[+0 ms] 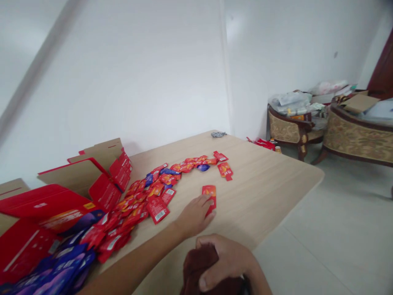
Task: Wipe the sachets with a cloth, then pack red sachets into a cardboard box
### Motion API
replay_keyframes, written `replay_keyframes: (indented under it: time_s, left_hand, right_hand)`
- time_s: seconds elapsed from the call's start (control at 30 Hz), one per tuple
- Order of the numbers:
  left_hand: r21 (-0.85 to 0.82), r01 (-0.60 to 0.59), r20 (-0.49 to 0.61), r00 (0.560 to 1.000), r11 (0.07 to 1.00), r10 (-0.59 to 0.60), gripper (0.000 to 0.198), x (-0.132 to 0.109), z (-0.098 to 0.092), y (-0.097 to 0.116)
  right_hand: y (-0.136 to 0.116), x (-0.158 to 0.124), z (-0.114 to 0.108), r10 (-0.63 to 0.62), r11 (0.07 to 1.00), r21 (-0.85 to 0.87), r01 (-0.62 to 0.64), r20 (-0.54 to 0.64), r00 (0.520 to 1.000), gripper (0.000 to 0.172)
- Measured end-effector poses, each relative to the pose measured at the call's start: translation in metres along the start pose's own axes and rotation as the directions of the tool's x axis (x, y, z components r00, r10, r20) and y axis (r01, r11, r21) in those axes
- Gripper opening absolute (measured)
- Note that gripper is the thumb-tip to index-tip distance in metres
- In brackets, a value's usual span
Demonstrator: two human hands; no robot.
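My left hand reaches over the table, fingers curled over the lower part of a red-and-orange packet with the thumb at its bottom end. Closer to me, my right hand is closed round a dark reddish-brown bundle that looks like cloth; its lower part runs out of view. Left of my left hand lies a red packet with a barcode, at the edge of a heap of red packets. Beyond the hand, another red-and-orange packet lies flat.
Opened red cardboard boxes stand at the left, with blue-purple packets in front. A trail of packets curves across the wooden table. A small grey item lies at the far corner. Loaded armchairs stand right.
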State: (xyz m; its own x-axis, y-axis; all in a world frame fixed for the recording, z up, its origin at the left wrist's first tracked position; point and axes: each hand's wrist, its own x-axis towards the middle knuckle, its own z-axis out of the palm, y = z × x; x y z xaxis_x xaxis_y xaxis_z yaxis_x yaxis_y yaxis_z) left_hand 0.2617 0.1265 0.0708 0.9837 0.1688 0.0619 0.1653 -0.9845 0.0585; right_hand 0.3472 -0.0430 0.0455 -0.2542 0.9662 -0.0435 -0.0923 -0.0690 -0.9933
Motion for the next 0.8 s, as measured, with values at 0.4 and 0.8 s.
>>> replay_keyframes:
  time_s: [0.4, 0.8]
  left_hand:
    - [-0.072, 0.255, -0.187, 0.946, 0.964, -0.264, 0.039, -0.208, 0.010, 0.085]
    - [-0.044, 0.291, -0.376, 0.881, 0.956, -0.286, 0.034, -0.263, 0.035, 0.100]
  right_hand:
    - [-0.005, -0.007, 0.019, -0.094, 0.964, 0.202, 0.170, -0.341, 0.935, 0.057]
    - [0.018, 0.016, -0.013, -0.045, 0.999, -0.034, 0.030, -0.836, 0.546, 0.068]
